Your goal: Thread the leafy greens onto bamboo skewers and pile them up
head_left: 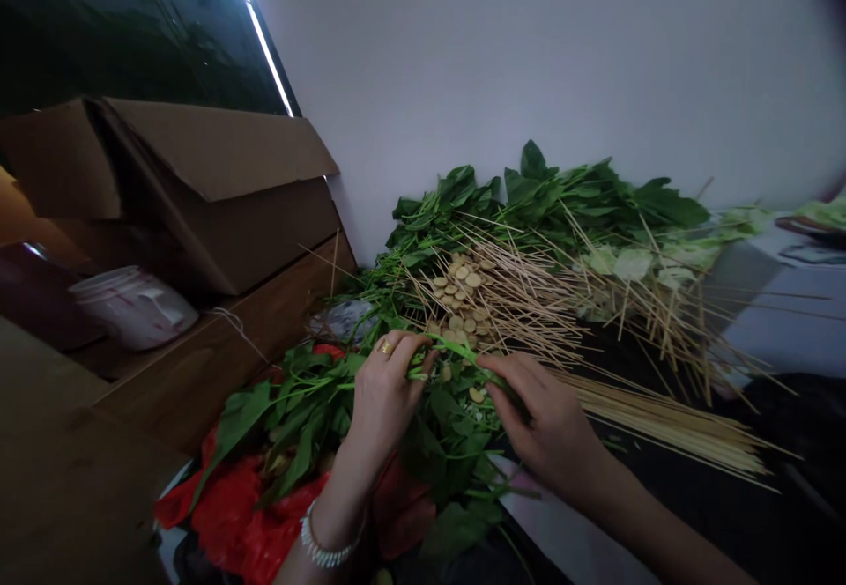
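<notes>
My left hand [389,382], with a ring and a beaded bracelet, is closed around green stems of leafy greens [310,387]. Their broad leaves hang out to the left. Between my hands runs a bright green stem [456,349], and my right hand [545,413] pinches its other end between thumb and fingers. Below lie more loose leaves [456,422] and a red plastic bag [234,510]. Just beyond my hands are skewered round pale slices [461,281], probably potato, on thin wooden skewers [529,294].
Leafy greens [575,197] are piled against the white wall [529,56]. Pale cabbage-like leaves [631,263] on skewers sit at right, above a bundle of bare skewers [680,422]. At left stand an open cardboard box [257,224] and a white plastic tub [136,303].
</notes>
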A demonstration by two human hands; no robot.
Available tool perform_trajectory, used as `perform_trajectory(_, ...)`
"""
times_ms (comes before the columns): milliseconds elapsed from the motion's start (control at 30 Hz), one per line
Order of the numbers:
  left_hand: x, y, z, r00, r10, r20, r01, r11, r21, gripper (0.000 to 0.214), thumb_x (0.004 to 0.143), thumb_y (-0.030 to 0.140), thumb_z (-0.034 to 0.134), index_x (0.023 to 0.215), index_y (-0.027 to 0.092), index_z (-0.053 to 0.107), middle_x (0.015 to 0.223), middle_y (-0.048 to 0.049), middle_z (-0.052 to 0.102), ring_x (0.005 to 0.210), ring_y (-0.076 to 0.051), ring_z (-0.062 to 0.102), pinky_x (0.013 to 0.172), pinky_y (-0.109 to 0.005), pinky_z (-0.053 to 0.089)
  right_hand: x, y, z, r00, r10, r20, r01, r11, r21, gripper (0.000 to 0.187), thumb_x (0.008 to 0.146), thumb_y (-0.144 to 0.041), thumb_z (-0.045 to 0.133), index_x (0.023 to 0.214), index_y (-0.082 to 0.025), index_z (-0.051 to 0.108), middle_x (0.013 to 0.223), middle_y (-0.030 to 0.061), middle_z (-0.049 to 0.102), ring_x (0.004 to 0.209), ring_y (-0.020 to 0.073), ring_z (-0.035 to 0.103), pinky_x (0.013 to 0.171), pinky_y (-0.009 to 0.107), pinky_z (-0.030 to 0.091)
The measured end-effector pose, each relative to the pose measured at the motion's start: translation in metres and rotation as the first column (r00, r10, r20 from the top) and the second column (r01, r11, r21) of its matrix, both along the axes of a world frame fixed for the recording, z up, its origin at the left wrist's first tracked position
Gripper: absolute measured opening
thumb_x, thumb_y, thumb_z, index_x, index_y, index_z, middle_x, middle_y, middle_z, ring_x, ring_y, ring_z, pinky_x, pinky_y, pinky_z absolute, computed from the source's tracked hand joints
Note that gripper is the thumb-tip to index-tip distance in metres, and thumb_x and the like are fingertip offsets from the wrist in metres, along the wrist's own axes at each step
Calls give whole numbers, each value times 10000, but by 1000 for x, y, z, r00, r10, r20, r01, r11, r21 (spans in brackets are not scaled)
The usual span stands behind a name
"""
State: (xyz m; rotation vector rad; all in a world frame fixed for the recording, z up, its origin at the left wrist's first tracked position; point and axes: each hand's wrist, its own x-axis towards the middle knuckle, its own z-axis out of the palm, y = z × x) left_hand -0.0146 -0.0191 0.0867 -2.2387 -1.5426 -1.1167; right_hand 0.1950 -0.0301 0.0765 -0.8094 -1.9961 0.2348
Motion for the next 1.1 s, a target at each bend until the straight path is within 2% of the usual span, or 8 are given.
perform_trajectory(167,1,0,-5,992,18,-125,-15,999,30,185,916,235,531,1053,210,654,939,-66,615,880,-204,577,737,-303,471,-4,-2,-3,999,-17,30,17,1000,3,282,942,-101,438,1186,-175,560,971,92,633,885,205,636,801,352,527)
perform_trajectory(300,8,2,-5,996,35,-83,-31,998,46,134,862,173,531,874,188,663,846,-55,627,803,-208,517,746,-334,437,-5,-3,-6,998,7,55,-7,1000,0,296,947,-108,441,1217,-174,545,1011,98,632,907,209,642,832,359,530)
perform_trajectory(433,15,4,-2,971,-3,241,13,999,-41,173,825,176,486,695,197,598,710,-16,570,713,-178,495,706,-315,413,-5,-2,-5,998,52,43,-52,999,-2,312,956,-117,427,1241,-188,532,1030,100,637,932,205,644,838,346,535)
perform_trajectory(633,-9,10,10,657,124,744,47,978,-204,177,863,294,424,716,221,489,572,54,403,509,-134,416,513,-242,347,7,5,5,998,-13,-54,14,1000,21,287,948,-120,434,1184,-221,562,997,85,657,916,201,646,805,343,537)
perform_trajectory(733,-17,5,16,824,166,542,-115,985,-125,178,890,278,426,764,217,535,666,22,512,640,-165,498,617,-270,395,17,9,11,991,-95,-91,99,994,36,266,935,-131,476,1160,-232,577,1020,76,670,946,205,642,837,348,523)
perform_trajectory(833,1,-5,0,992,125,25,-121,985,-125,140,879,211,475,869,201,614,830,-47,641,835,-235,556,741,-349,420,23,12,15,981,-161,-105,165,986,33,243,927,-154,509,1145,-226,590,1017,69,679,926,204,647,834,340,520)
perform_trajectory(933,34,-16,-43,948,-57,-314,-43,952,-304,154,841,218,579,982,192,636,968,-94,677,942,-290,577,803,-435,434,23,13,15,978,-184,-101,187,982,25,250,928,-179,517,1163,-230,584,1035,67,684,926,209,655,830,344,526)
perform_trajectory(1100,60,-23,-107,909,-310,-279,157,873,-461,790,783,665,572,1410,207,428,1286,-163,579,1208,-355,492,989,-562,378,23,14,10,983,-173,-62,173,985,-10,291,926,-183,535,1213,-223,557,1092,63,690,965,203,661,859,342,527)
